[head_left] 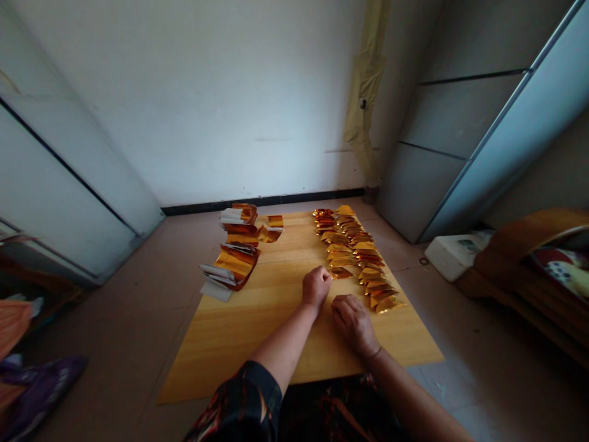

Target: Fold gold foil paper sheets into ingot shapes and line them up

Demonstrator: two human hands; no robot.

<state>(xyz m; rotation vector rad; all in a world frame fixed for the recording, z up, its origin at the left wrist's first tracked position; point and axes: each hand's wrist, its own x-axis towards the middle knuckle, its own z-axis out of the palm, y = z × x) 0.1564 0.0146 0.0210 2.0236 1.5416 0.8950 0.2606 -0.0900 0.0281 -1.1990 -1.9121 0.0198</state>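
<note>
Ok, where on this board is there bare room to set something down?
The wooden board is bare between the gold foil stacks and your left hand, up to the row of folded gold pieces. Crowded along that row, beside your right hand.

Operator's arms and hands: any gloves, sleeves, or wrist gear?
No gloves: the left hand and right hand are bare. The left forearm is bare below a short dark sleeve patterned in red and orange. The right forearm is also bare. A thin line at the right wrist may be a band, but it's too faint to tell.
</note>
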